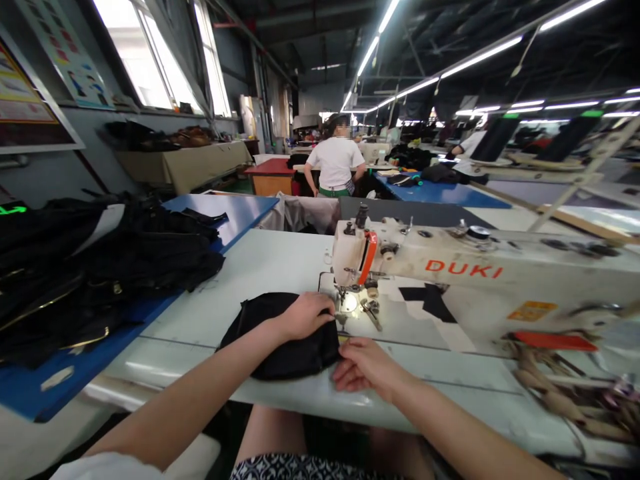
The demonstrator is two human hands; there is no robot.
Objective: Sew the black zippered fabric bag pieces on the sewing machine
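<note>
A black fabric piece [295,357] lies on the pale green sewing table [270,250], just left of the needle area of a white sewing machine [410,257]. My left hand [307,315] rests on top of the fabric, its fingers curled over the edge nearest the needle. At the fabric's right corner, my right hand [365,365] pinches the edge between thumb and forefinger, the other fingers bent below. A small lamp lights the needle plate [349,303]. The fabric edge lies beside the presser foot, apart from it as far as I can see.
Black garments with zippers [100,273] are heaped on a blue table [150,320] at left. Black scraps [433,300] lie under the machine arm. Tan strips [545,387] sit at the right edge. Thread cones [500,138] stand behind, and a person in white [335,163] is further back.
</note>
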